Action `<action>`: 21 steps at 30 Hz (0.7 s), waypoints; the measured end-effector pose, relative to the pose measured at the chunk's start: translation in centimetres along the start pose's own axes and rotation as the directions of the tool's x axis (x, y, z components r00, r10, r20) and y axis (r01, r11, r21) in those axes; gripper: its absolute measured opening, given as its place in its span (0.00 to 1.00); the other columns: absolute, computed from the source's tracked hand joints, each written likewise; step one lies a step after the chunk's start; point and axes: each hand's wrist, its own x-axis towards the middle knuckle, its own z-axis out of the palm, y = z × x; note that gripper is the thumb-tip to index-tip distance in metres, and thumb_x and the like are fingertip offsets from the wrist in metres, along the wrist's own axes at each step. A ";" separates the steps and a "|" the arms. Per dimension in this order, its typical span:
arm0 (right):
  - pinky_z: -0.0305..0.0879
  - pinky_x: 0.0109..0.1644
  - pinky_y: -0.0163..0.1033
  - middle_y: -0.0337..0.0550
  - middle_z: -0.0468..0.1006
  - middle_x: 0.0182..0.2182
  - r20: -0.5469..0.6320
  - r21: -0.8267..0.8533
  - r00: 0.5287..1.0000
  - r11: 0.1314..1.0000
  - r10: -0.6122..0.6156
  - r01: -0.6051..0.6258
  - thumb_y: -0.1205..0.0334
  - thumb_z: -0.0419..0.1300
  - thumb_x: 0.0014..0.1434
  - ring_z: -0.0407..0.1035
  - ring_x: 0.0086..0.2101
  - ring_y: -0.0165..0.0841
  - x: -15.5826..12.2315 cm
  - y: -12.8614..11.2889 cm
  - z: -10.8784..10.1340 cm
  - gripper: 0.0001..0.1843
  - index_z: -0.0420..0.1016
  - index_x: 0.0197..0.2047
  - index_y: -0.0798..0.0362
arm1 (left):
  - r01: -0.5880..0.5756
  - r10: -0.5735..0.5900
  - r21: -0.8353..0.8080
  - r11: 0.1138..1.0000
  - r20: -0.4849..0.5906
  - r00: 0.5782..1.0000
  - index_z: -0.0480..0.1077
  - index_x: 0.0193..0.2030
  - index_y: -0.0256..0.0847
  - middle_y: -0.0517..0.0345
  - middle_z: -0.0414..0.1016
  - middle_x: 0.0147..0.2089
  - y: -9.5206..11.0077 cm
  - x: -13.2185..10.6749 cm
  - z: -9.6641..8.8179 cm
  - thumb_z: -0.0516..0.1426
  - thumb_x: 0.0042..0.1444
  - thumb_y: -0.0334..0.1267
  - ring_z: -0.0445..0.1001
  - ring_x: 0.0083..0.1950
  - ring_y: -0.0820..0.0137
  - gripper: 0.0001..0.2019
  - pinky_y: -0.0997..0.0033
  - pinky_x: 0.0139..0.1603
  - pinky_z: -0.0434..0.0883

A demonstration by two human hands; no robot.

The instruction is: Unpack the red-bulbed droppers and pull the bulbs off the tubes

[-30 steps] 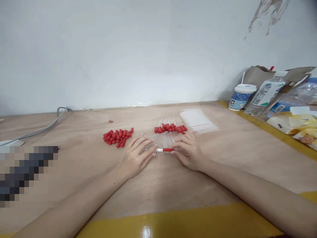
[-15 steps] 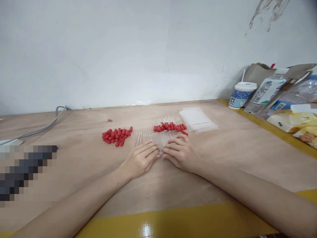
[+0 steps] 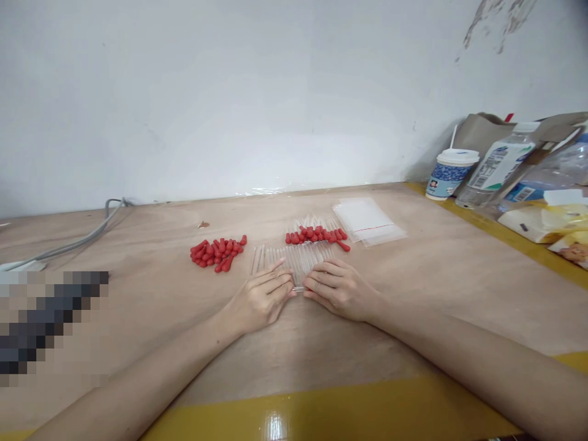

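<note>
Both hands meet in the middle of the table over a row of clear dropper tubes (image 3: 299, 262) lying side by side. My left hand (image 3: 266, 293) is closed, fingertips on one end of a clear dropper tube (image 3: 298, 288) lying crosswise at the row's near side. My right hand (image 3: 339, 286) is closed at that tube's other end; the ends are hidden under the fingers. Just beyond the row lie droppers with red rubber bulbs (image 3: 316, 234), their clear tubes pointing away. Loose red rubber bulbs (image 3: 217, 251) form a pile to the left.
Clear plastic bags (image 3: 367, 220) lie flat behind my right hand. At the right edge stand a paper cup (image 3: 452, 174), a plastic bottle (image 3: 498, 165) and yellow packaging (image 3: 542, 220). A grey cable (image 3: 87, 236) runs along the left, near a blurred-out dark object (image 3: 50, 321).
My right hand has shifted slightly, and its index finger has drawn in from the tubes. More of the crosswise tube shows between the hands. The piles are unchanged.
</note>
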 end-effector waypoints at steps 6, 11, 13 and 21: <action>0.65 0.40 0.40 0.43 0.77 0.34 0.009 -0.080 0.997 0.994 -0.073 0.073 0.66 0.51 0.61 0.68 0.38 0.32 -0.4 0.5 -0.5 0.08 0.71 0.40 0.55 | 0.048 -0.048 -0.060 0.997 -0.001 0.999 0.69 0.38 0.37 0.54 0.77 0.38 -0.1 -0.2 -0.1 0.51 0.57 0.29 0.75 0.43 0.69 0.07 0.51 0.61 0.61; 0.65 0.41 0.40 0.43 0.78 0.35 -0.035 -0.136 0.991 0.983 -0.133 0.127 0.66 0.51 0.61 0.69 0.37 0.31 -0.4 0.6 -0.9 0.09 0.72 0.40 0.54 | 0.082 -0.080 -0.114 0.990 0.022 0.997 0.69 0.40 0.36 0.54 0.76 0.39 0.0 -0.5 -0.3 0.51 0.56 0.29 0.75 0.44 0.69 0.07 0.50 0.62 0.59; 0.65 0.41 0.40 0.44 0.78 0.35 -0.048 -0.152 0.986 0.976 -0.163 0.154 0.67 0.52 0.60 0.69 0.37 0.32 -0.4 0.4 -1.0 0.09 0.72 0.41 0.55 | 0.096 -0.092 -0.128 0.987 0.040 0.995 0.69 0.40 0.37 0.54 0.76 0.39 0.2 -0.6 -0.3 0.51 0.56 0.29 0.74 0.45 0.70 0.07 0.51 0.61 0.60; 0.61 0.37 0.40 0.42 0.76 0.32 -0.121 -0.105 0.974 0.973 0.192 -0.205 0.63 0.55 0.59 0.67 0.33 0.31 -2.7 3.7 -1.8 0.08 0.73 0.41 0.50 | 0.418 -0.417 0.035 0.908 -0.018 0.909 0.71 0.37 0.41 0.57 0.76 0.37 -2.8 -2.6 -2.0 0.50 0.58 0.35 0.74 0.42 0.69 0.08 0.64 0.49 0.71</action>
